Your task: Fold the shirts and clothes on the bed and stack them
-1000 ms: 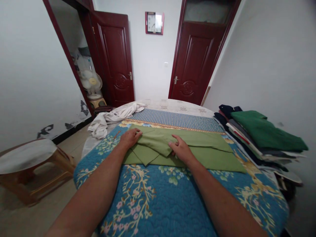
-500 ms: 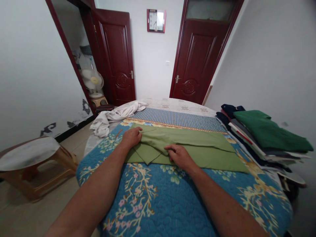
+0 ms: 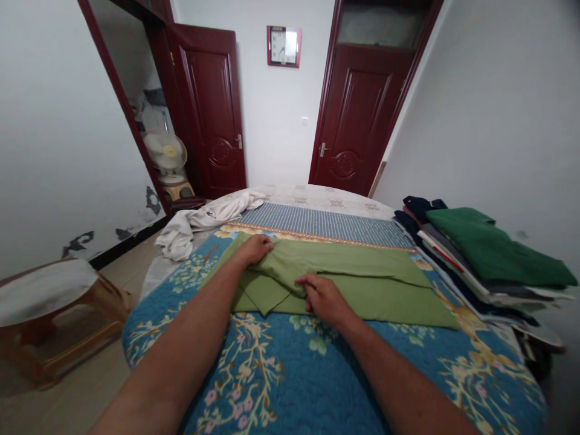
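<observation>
A light green shirt [image 3: 371,290] lies folded lengthwise into a long strip across the table, with pointed flaps at its left part and a narrow fold along its top. My left hand [image 3: 258,249] is closed on the cloth near the upper left edge, fingers curled under and partly hidden. Near the middle, my right hand [image 3: 325,297] pinches a raised fold between thumb and index finger. Wrinkles run through the fabric between the two hands.
A blue floral quilted cover [image 3: 326,374] spreads over the table. Folded clothes [image 3: 480,248] are stacked at the right, and a crumpled white cloth [image 3: 176,235] lies at the left. A stool [image 3: 49,302] stands on the floor to the left.
My left hand has shifted a little to the right along the shirt's upper edge, drawing cloth with it. The right hand stays at about the same fold. The view has tilted slightly upward.
</observation>
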{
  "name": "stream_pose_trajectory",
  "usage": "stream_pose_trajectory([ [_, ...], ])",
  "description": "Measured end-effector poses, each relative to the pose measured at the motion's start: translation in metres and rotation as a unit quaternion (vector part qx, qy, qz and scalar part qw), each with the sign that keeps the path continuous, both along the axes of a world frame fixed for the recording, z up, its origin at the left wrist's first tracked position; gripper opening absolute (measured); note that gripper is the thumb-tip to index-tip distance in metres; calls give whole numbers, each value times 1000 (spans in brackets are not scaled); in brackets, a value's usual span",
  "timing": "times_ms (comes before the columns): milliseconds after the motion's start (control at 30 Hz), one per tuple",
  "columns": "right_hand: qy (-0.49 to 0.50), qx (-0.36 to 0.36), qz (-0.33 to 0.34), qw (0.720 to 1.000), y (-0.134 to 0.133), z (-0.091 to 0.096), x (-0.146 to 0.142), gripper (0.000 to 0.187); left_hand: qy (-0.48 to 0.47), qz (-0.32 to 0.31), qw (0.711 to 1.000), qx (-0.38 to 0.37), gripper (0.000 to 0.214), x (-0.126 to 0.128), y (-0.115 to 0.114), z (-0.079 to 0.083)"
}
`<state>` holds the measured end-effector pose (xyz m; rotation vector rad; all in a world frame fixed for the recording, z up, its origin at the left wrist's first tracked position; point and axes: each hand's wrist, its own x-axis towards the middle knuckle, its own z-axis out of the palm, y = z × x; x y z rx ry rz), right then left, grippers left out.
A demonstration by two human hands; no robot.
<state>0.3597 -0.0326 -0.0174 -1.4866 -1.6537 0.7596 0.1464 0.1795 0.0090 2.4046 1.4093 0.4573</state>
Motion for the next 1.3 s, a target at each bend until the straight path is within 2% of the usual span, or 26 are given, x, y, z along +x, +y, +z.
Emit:
stream_pose_trajectory([
  [133,10,-14,-77,997,7,3,1,43,-15,32,999,35,25,-6,-1,-9],
  [267,-14,-31,-79,996,8,8,1,42,0,51,998,46,23,-10,-3,-11],
  [400,-12,-40,-90,995,2,9,4,44,26,89,994,64,29,-18,-6,-5],
  [533,-107,-13,-87,990,0,9,12,30,55,115,989,78,30,-27,-16,1],
  [633,-185,-1,-72,980,0,11,17,27,75,127,985,86,40,-35,-27,4],
  [833,-289,-15,-116,950,-6,18,9,30,129,115,978,116,35,-46,-39,1],
  [1000,-357,-30,-130,925,-11,20,-1,28,122,116,978,121,27,-45,-32,-6],
  [1133,-378,-32,-123,917,-10,21,-1,23,117,116,978,127,25,-47,-31,-1],
  [1233,-372,18,-134,918,-6,23,-1,28,53,98,978,175,31,-37,-43,9],
  [1300,-348,96,-137,922,-1,22,-4,31,-20,41,978,204,35,-22,-55,12],
])
